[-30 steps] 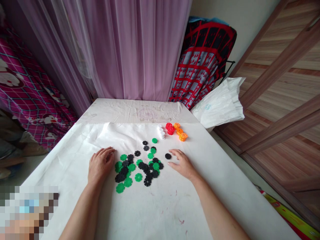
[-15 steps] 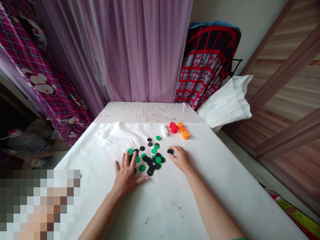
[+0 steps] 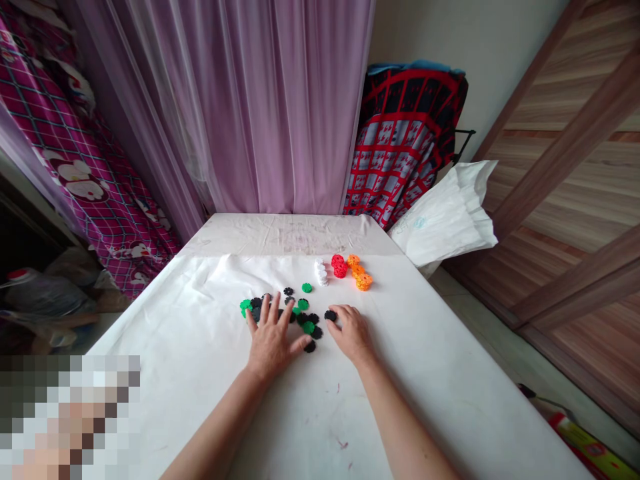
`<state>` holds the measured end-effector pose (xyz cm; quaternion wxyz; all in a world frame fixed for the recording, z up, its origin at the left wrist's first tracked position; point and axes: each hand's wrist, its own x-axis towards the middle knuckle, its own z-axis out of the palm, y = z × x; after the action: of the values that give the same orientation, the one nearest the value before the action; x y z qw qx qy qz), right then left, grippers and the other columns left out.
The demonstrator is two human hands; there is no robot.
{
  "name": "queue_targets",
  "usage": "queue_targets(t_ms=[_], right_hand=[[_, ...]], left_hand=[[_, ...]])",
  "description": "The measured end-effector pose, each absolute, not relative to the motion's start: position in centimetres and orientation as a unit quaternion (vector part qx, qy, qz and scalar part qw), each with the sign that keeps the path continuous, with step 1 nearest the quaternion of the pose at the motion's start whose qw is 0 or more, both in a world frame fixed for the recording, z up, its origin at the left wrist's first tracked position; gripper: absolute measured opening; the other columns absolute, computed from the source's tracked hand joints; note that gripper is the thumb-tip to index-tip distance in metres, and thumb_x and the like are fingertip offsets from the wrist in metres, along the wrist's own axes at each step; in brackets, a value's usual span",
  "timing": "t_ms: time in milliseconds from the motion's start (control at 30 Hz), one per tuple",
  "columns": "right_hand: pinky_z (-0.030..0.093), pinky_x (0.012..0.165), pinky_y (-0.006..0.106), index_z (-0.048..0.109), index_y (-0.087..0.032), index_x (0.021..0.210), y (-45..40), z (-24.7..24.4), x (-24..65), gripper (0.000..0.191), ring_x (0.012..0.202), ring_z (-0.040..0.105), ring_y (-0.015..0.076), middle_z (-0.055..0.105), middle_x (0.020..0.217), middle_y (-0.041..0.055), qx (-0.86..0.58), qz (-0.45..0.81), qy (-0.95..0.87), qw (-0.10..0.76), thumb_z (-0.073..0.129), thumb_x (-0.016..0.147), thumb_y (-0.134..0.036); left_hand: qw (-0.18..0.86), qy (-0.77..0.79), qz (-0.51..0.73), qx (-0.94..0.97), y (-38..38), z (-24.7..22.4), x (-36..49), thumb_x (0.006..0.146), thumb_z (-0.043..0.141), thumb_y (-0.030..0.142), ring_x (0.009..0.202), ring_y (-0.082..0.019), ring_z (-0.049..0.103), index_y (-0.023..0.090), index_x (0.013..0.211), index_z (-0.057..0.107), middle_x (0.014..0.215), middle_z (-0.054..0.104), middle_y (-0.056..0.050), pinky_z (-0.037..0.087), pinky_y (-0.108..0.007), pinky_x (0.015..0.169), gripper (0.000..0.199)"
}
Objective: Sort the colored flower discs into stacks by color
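Observation:
My left hand (image 3: 273,337) lies with fingers spread over a loose pile of black and green notched plastic discs, hiding part of it. A green disc (image 3: 245,305) shows left of its fingers, and a black disc (image 3: 310,346) lies by the thumb. To the right of the pile, my right hand (image 3: 350,331) pinches a single black disc (image 3: 330,315) between thumb and fingers. Beyond the hands sit sorted groups: white discs (image 3: 321,273), red discs (image 3: 339,266) and orange discs (image 3: 363,281). One green disc (image 3: 307,288) lies apart, above the pile.
The discs lie on a table with a white cloth (image 3: 200,373). A white bag (image 3: 447,213) leans at its far right corner. Purple curtains (image 3: 280,107) hang behind, and a wooden wardrobe (image 3: 565,167) stands at the right. A blurred-out patch (image 3: 70,420) covers the lower left.
My left hand has moved right across the pile, and the discs under it have shifted. My right hand keeps the black disc in its pinch. The whole view has tilted slightly.

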<state>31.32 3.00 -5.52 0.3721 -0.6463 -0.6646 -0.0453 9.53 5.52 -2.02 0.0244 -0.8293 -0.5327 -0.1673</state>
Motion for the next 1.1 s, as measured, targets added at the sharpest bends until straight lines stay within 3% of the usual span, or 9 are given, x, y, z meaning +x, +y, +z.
queue_targets(t_ms=[67, 200, 400, 533, 667, 967, 1100], right_hand=[[0.051, 0.085, 0.037, 0.069, -0.019, 0.106, 3.0, -5.4, 31.3, 0.026, 0.093, 0.064, 0.0239, 0.071, 0.1, 0.009, -0.642, -0.045, -0.665, 0.38, 0.06, 0.081, -0.018], [0.051, 0.085, 0.034, 0.068, -0.02, 0.099, 2.2, -5.1, 31.2, 0.022, 0.091, 0.065, 0.0218, 0.071, 0.097, 0.0078, -0.627, -0.05, -0.655, 0.418, 0.056, 0.082, -0.015], [0.048, 0.07, 0.027, 0.063, -0.023, 0.085, -0.1, -4.3, 29.2, 0.012, 0.076, 0.064, 0.017, 0.07, 0.083, 0.0013, -0.615, -0.023, -0.675, 0.406, 0.059, 0.079, -0.014], [0.048, 0.072, 0.029, 0.061, -0.023, 0.087, -0.1, -3.8, 27.9, 0.017, 0.083, 0.065, 0.0198, 0.071, 0.086, 0.0015, -0.623, -0.002, -0.687, 0.374, 0.065, 0.075, -0.014], [0.047, 0.071, 0.03, 0.06, -0.024, 0.085, 0.2, -3.8, 27.4, 0.017, 0.081, 0.065, 0.0208, 0.072, 0.084, 0.0015, -0.635, 0.002, -0.684, 0.36, 0.065, 0.074, -0.012], [0.051, 0.066, 0.027, 0.061, -0.023, 0.092, 1.0, -4.0, 29.4, 0.017, 0.068, 0.063, 0.0158, 0.07, 0.08, 0.0006, -0.675, -0.015, -0.591, 0.441, 0.064, 0.075, -0.021], [0.051, 0.066, 0.028, 0.061, -0.023, 0.089, 2.2, -4.1, 30.5, 0.015, 0.07, 0.065, 0.0173, 0.07, 0.077, 0.0014, -0.708, -0.042, -0.558, 0.431, 0.064, 0.075, -0.024]], left_hand=[[0.023, -0.488, -0.163, -0.857, 4.5, -2.5, 10.1, 0.079, 0.057, 0.069, 0.149, -0.041, 0.021, 0.028, 0.149, 0.044, 0.161, 0.031, -0.015, 0.004, -0.071, 0.115, 0.082], [0.024, -0.552, -0.17, -0.816, 4.9, -2.2, 10.8, 0.089, 0.053, 0.051, 0.149, -0.039, 0.025, 0.022, 0.146, 0.048, 0.159, 0.034, -0.017, 0.009, -0.07, 0.116, 0.065], [0.0, -0.618, -0.222, -0.754, 7.4, -1.5, 7.1, 0.096, 0.039, 0.037, 0.146, -0.035, 0.033, 0.022, 0.136, 0.059, 0.151, 0.048, -0.013, 0.015, -0.065, 0.117, 0.047], [-0.034, -0.672, -0.272, -0.689, 9.4, -1.7, 2.6, 0.095, 0.038, 0.038, 0.142, -0.034, 0.039, 0.021, 0.131, 0.061, 0.145, 0.055, -0.012, 0.022, -0.063, 0.116, 0.046], [-0.107, -0.676, -0.305, -0.662, 11.0, -1.7, 0.2, 0.092, 0.039, 0.044, 0.127, -0.029, 0.055, 0.019, 0.129, 0.06, 0.132, 0.064, -0.013, 0.04, -0.048, 0.109, 0.05], [-0.149, -0.682, -0.302, -0.649, 11.0, -0.9, 0.8, 0.087, 0.041, 0.044, 0.119, -0.031, 0.059, 0.021, 0.13, 0.06, 0.121, 0.069, -0.011, 0.043, -0.049, 0.106, 0.053], [-0.153, -0.682, -0.294, -0.652, 11.0, -0.9, 0.8, 0.087, 0.042, 0.044, 0.12, -0.031, 0.058, 0.02, 0.132, 0.059, 0.118, 0.069, -0.011, 0.042, -0.05, 0.107, 0.054]])
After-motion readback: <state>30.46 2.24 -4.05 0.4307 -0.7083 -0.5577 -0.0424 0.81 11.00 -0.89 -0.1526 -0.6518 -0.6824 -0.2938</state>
